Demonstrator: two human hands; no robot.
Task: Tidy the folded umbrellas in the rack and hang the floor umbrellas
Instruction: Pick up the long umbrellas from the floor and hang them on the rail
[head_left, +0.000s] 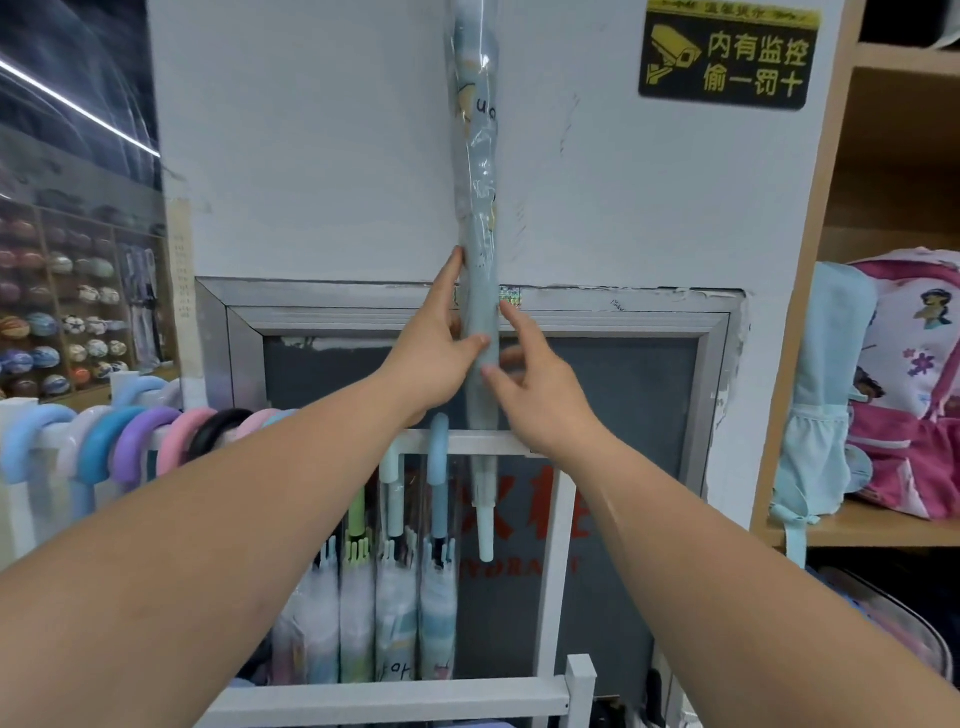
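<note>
Standing upright against the white wall, a long pale-blue umbrella in a clear plastic sleeve rises above the white rack. Its narrow end reaches down past the rack's top rail and its upper end runs out of view. The person's left grip is wrapped round it just above that rail, thumb across the front and fingers up along its left side. The right grip pinches it at the same height from the other side, thumb in front and fingers behind. Inside the rack, several sleeved umbrellas hang side by side. Left of the rack, pastel hooked handles line another rail. Right of the rack, a pink backpack sits on a wooden shelf.
</note>
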